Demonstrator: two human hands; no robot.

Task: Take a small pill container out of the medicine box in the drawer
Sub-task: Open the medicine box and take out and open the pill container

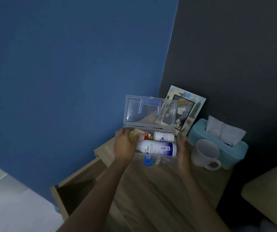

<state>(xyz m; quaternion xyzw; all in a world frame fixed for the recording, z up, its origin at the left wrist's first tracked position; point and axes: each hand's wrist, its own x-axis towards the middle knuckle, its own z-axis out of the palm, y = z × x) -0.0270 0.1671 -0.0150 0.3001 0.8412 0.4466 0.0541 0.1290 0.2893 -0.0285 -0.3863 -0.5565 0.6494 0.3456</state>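
A clear plastic medicine box (159,160) with a blue latch stands on the wooden bedside table (159,190), its lid (134,111) raised upright. Inside lie a small white pill container (163,136) at the back right and a larger white-and-blue bottle (157,149) in front. My left hand (126,144) reaches into the box's left end, its fingers closed around a small yellowish item (133,133). Against the box's right end rests my right hand (182,146), holding it.
An open wooden drawer (77,186) sticks out at the lower left. A white mug (205,154), a teal tissue box (221,148) and a picture frame (188,111) stand right of the medicine box. A cushion edge (271,190) is at the right.
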